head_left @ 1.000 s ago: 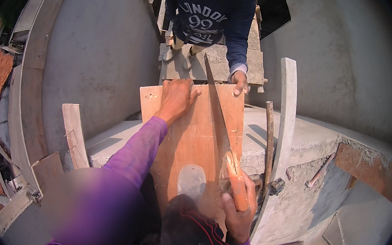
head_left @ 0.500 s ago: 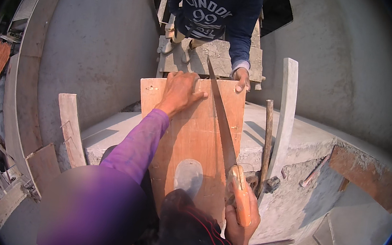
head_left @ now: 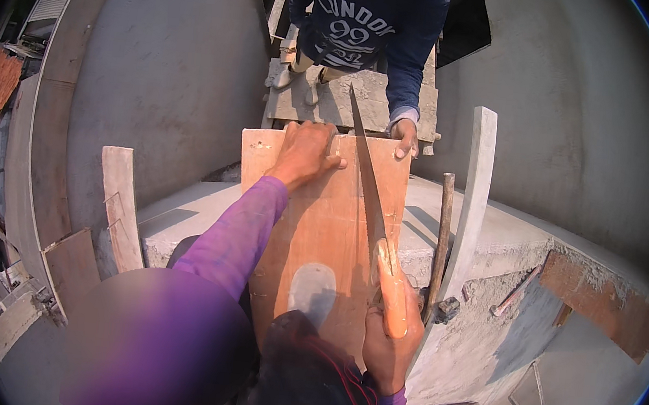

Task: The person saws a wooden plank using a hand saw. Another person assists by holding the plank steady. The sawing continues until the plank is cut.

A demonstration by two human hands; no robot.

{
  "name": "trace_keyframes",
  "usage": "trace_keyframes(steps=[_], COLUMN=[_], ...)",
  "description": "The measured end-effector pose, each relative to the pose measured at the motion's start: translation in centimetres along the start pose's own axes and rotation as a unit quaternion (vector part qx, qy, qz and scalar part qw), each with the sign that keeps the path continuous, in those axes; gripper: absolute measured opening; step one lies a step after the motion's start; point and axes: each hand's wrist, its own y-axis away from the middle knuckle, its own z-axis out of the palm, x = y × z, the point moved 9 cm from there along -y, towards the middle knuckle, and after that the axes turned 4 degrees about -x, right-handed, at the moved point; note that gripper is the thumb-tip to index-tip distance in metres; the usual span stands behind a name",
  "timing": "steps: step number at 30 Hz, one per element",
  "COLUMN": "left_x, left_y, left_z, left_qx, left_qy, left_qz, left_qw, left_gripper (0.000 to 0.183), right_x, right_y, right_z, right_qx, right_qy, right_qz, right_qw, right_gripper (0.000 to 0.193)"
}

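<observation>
A reddish-brown plywood board [head_left: 318,225] lies in front of me, its far end pointing at another person. Near its far left corner, my left hand [head_left: 306,153] grips the far edge, fingers curled over it and thumb on the top face. My right hand [head_left: 391,340] is closed round the orange handle of a handsaw [head_left: 371,199]. The blade slants across the right part of the board, its tip reaching past the far edge. At the far right corner, the other person's hand [head_left: 405,138] holds the board. A rounded pale patch [head_left: 313,292] marks the near part.
The other person [head_left: 359,24] stands on planks [head_left: 351,102] beyond the board. Upright wooden pieces [head_left: 474,194] rise on the right, with a thin pole [head_left: 442,231] beside them; another upright board [head_left: 123,209] stands left. Grey walls [head_left: 174,52] flank both sides, above a concrete ledge [head_left: 189,208].
My right hand and the saw have moved a little forward, the blade tip reaching farther past the board's edge. My left hand keeps its hold. The whole view has shifted slightly.
</observation>
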Motion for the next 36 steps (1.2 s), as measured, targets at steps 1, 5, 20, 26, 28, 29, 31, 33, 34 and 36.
trace_keyframes(steps=[1, 5, 20, 26, 28, 29, 31, 33, 34, 36], left_x=[0.3, 1.3, 1.0, 1.5, 0.9, 0.7, 0.3, 1.0, 1.1, 1.7], left_y=[0.1, 0.3, 0.5, 0.2, 0.5, 0.2, 0.3, 0.4, 0.5, 0.4], left_z=[-0.2, -0.1, -0.4, -0.6, -0.2, -0.4, -0.5, -0.5, -0.3, -0.4], left_qx=[0.012, 0.032, 0.044, 0.029, 0.028, 0.026, 0.024, 0.020, 0.021, 0.030], left_qy=[-0.002, -0.008, -0.004, -0.006, 0.005, 0.006, 0.005, 0.006, 0.000, -0.011], left_qz=[0.006, 0.020, 0.026, 0.028, 0.032, 0.026, 0.014, 0.016, 0.014, 0.013], left_qw=[1.000, 0.999, 0.999, 0.999, 0.999, 0.999, 1.000, 1.000, 1.000, 0.999], left_gripper=[0.063, 0.062, 0.060, 0.062, 0.062, 0.062, 0.062, 0.061, 0.061, 0.060], right_x=[0.1, 0.3, -0.1, 2.2, 1.6, 1.2, 0.8, 0.9, 0.9, 2.1], right_y=[1.6, 1.3, 2.8, -8.6, -5.0, -3.2, 3.1, 5.1, 4.7, 1.2], right_z=[-0.7, -0.2, -1.2, 3.9, 2.6, 1.8, -1.1, -2.3, -2.2, -1.2], right_qx=[-0.006, 0.010, -0.010, 0.006, -0.001, -0.004, -0.002, 0.000, 0.001, 0.007], right_qy=[0.002, 0.008, 0.033, -0.077, -0.059, -0.052, -0.002, 0.011, 0.001, -0.027], right_qz=[0.016, -0.022, 0.004, -0.013, 0.012, 0.024, 0.034, 0.066, 0.066, 0.057], right_qw=[1.000, 1.000, 0.999, 0.997, 0.998, 0.998, 0.999, 0.998, 0.998, 0.998], right_gripper=[0.062, 0.059, 0.060, 0.057, 0.058, 0.058, 0.059, 0.059, 0.058, 0.058])
